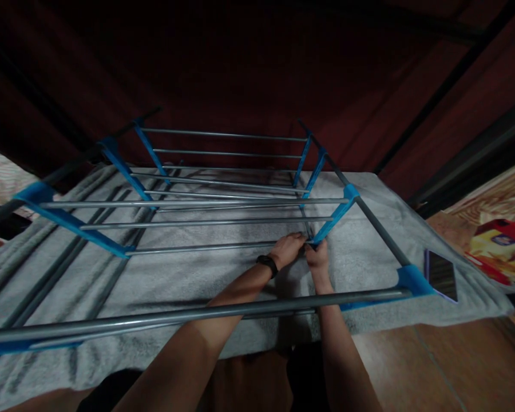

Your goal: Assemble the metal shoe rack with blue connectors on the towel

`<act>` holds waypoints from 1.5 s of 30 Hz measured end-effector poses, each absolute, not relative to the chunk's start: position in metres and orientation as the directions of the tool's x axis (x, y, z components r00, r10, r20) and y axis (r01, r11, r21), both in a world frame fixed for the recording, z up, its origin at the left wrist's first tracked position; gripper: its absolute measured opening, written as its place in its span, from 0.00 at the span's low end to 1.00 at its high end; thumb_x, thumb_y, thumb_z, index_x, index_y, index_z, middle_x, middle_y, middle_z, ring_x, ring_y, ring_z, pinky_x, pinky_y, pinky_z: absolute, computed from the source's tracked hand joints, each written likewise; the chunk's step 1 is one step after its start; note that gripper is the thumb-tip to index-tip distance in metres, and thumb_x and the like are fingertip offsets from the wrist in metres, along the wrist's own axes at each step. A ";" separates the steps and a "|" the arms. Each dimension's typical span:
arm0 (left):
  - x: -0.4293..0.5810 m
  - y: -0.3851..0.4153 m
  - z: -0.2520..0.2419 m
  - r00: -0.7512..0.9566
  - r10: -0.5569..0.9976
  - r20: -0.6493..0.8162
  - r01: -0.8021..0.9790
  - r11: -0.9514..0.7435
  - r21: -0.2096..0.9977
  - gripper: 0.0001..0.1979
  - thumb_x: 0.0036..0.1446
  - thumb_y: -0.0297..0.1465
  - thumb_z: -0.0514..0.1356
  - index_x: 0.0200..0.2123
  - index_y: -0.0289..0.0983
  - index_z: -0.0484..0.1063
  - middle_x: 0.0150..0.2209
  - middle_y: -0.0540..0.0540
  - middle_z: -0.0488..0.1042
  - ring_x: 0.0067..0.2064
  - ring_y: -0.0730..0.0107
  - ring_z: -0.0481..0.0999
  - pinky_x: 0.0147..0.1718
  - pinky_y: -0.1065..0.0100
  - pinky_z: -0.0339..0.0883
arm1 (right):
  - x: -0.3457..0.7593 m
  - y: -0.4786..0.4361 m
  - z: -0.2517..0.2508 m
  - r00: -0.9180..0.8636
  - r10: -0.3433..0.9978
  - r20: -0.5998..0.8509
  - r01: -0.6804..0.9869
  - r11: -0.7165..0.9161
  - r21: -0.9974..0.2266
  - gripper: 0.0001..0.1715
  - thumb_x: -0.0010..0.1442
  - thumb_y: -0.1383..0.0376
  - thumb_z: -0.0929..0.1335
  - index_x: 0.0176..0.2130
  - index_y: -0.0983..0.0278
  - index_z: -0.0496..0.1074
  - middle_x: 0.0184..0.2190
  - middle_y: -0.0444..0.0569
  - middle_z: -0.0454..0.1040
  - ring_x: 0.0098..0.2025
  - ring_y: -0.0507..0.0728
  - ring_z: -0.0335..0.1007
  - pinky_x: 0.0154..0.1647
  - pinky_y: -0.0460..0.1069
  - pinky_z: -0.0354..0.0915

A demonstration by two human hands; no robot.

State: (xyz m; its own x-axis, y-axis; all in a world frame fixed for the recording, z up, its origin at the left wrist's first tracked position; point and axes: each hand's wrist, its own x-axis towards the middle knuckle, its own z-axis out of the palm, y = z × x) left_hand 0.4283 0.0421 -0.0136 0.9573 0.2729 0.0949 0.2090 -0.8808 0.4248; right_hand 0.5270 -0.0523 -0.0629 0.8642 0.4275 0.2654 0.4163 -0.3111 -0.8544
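Observation:
A rack of grey metal rods (197,203) and blue plastic connectors (335,214) stands over a grey towel (206,274). My left hand (287,249), with a black watch on its wrist, is closed around the right end of a low grey rod (197,249). My right hand (317,256) is closed right beside it, at the bottom of a blue side bracket where that rod meets it. Both forearms pass under the nearest front rod (154,317).
A phone (441,276) lies on the towel's right edge, beside a blue corner piece (412,277). A red and yellow package (502,249) sits on the floor at the right. Dark red fabric and black poles (446,86) stand behind the rack.

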 end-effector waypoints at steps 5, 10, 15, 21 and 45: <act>0.428 0.044 -0.015 0.960 0.263 0.099 0.190 -0.866 0.462 0.15 0.69 0.25 0.50 0.49 0.36 0.75 0.47 0.41 0.77 0.50 0.63 0.78 0.51 0.65 0.72 | 0.515 -0.057 -0.061 0.919 0.352 0.181 0.328 -0.421 -0.846 0.19 0.49 0.58 0.65 0.41 0.59 0.60 0.27 0.42 0.65 0.31 0.59 0.66 0.37 0.54 0.66; 0.428 0.043 -0.017 0.954 0.280 0.105 0.201 -0.859 0.470 0.15 0.68 0.25 0.52 0.50 0.35 0.76 0.47 0.41 0.78 0.51 0.62 0.78 0.53 0.64 0.72 | 0.510 -0.061 -0.056 0.925 0.283 0.254 0.342 -0.323 -0.883 0.21 0.52 0.60 0.66 0.44 0.58 0.54 0.31 0.43 0.65 0.31 0.57 0.64 0.36 0.53 0.66; 0.430 0.044 -0.017 0.953 0.283 0.103 0.203 -0.855 0.477 0.16 0.67 0.23 0.52 0.51 0.35 0.76 0.48 0.41 0.78 0.52 0.62 0.78 0.54 0.64 0.71 | 0.508 -0.070 -0.054 0.852 0.391 0.348 0.475 -0.300 -0.827 0.12 0.54 0.63 0.63 0.41 0.59 0.58 0.33 0.45 0.66 0.35 0.57 0.66 0.42 0.53 0.66; 0.431 0.046 -0.020 0.950 0.293 0.107 0.208 -0.851 0.483 0.16 0.67 0.23 0.51 0.51 0.37 0.76 0.48 0.42 0.78 0.52 0.63 0.78 0.54 0.65 0.71 | 0.508 -0.075 -0.050 0.838 0.436 0.327 0.475 -0.289 -0.831 0.11 0.57 0.63 0.61 0.42 0.59 0.61 0.34 0.45 0.69 0.37 0.57 0.67 0.44 0.52 0.64; 0.431 0.045 -0.018 0.940 0.329 0.095 0.215 -0.783 0.583 0.19 0.64 0.22 0.52 0.55 0.38 0.72 0.53 0.43 0.79 0.55 0.64 0.77 0.54 0.66 0.70 | 0.510 -0.076 -0.042 0.765 0.573 0.293 0.577 -0.409 -0.707 0.26 0.61 0.65 0.59 0.51 0.65 0.78 0.47 0.55 0.75 0.39 0.56 0.70 0.45 0.51 0.66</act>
State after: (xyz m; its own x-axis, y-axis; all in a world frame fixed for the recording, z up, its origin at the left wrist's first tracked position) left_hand 0.4315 0.0447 -0.0177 0.9396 0.3288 0.0947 0.2152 -0.7831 0.5835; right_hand 0.5102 -0.0764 -0.0416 0.7651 0.5735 0.2929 0.5773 -0.4092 -0.7066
